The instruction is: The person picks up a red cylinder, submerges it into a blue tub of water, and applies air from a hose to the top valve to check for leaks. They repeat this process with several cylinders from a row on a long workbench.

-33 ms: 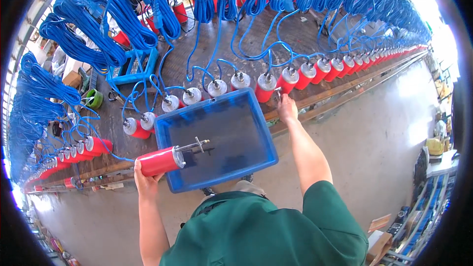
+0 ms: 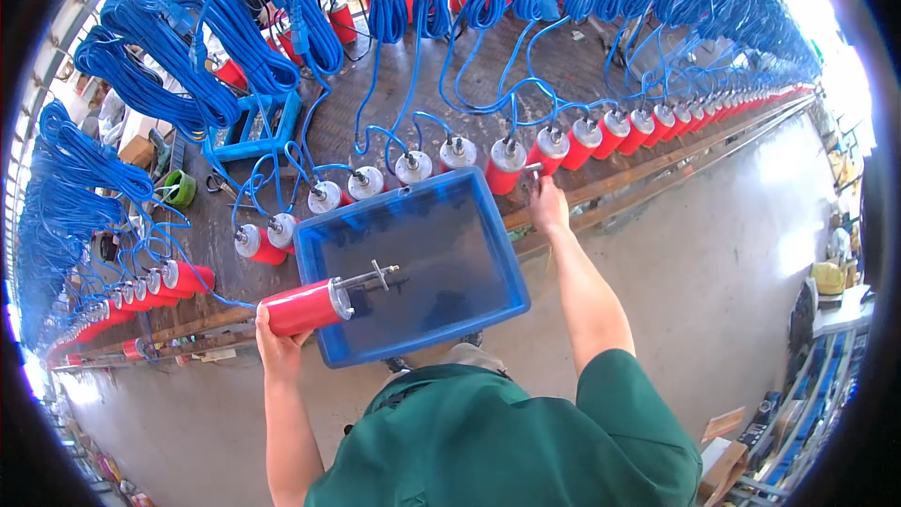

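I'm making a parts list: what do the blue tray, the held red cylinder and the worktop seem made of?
Blue tray: probably moulded plastic, semi-gloss, with a thick rounded rim.
Red cylinder: glossy with a bright streak; painted or plastic, unclear. Its silvery end cap looks metal.
Worktop: possibly wood, dull, brown, scuffed.

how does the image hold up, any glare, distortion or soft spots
In the head view, glare patches the floor at right and whites out the upper right; the workbench edge curves in the fisheye; distant cable bundles blur together; the red cylinder in the left hand looks fairly crisp.
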### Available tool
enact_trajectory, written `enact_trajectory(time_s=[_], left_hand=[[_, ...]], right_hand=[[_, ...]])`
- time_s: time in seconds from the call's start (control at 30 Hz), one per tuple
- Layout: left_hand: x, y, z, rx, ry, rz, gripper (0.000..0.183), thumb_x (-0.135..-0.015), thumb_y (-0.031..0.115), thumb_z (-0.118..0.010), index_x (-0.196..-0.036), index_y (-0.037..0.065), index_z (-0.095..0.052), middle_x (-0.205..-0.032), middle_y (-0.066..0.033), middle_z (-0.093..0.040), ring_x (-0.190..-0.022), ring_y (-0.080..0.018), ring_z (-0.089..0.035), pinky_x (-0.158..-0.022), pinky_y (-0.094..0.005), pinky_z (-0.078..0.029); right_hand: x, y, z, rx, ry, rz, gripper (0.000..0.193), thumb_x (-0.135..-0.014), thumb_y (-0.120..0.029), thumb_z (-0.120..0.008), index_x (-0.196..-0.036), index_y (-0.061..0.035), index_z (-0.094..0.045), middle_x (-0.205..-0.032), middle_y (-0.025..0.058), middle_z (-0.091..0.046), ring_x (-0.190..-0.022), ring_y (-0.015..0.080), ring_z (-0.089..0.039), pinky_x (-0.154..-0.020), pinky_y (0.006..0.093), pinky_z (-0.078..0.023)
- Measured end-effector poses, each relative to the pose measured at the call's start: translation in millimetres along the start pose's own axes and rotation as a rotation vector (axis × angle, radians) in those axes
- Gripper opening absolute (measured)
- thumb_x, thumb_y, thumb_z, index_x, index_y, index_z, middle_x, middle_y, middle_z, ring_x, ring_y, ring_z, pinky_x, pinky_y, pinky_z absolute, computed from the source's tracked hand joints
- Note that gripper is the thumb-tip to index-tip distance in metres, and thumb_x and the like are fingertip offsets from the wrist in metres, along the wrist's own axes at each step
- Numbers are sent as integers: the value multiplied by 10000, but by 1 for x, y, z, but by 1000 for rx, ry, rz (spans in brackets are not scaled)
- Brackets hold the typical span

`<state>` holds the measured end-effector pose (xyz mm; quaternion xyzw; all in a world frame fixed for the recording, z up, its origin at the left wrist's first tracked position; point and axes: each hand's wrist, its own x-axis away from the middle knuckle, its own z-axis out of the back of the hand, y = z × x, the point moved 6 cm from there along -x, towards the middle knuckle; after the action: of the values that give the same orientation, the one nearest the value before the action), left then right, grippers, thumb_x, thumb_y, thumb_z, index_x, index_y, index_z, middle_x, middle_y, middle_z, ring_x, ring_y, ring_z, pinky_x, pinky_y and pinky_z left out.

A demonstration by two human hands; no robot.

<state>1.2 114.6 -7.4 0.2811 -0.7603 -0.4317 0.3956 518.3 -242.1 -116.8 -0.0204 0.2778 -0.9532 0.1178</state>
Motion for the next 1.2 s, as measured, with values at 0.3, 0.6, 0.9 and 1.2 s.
enact_trajectory(time_s=[0.3,0.6,0.9,1.2], left_hand=[[-1,-5,8,32,18,30,668,-1023,674,-583,-1387,113,-591,-1342,-127,-716,-1234,-306,-713,-979,-505,-619],[-3,-6,13,62,-58,19,640,-1035,648,-589,-1374,105,-586,-1332,-146,-716,-1212,-293,-725,-956,-475,-642],[-6,-11,15,100,-57,55,608,-1047,618,-593,-1382,112,-558,-1316,-141,-715,-1167,-307,-740,-912,-462,-659],[0,-4,10,67,-42,47,677,-1007,665,-622,-1395,114,-561,-1305,-133,-719,-1161,-284,-741,-902,-423,-662]], right_hand=[[131,-84,135,-1339,-306,-88,257,-1142,-177,-532,-1396,-163,-499,-820,-36,-502,-600,36,-394,-495,215,-328],[185,-212,73,-956,-582,-41,67,-1033,-125,-620,-1058,-74,-655,-782,-5,-607,-709,74,-537,-622,267,-435],[200,-261,6,-1172,-875,-296,175,-1025,-111,-513,-972,-41,-664,-751,57,-606,-466,61,-377,-392,256,-258],[203,-268,4,-1183,-824,-328,191,-1025,-110,-484,-910,-55,-626,-698,40,-539,-469,64,-339,-395,261,-231]])
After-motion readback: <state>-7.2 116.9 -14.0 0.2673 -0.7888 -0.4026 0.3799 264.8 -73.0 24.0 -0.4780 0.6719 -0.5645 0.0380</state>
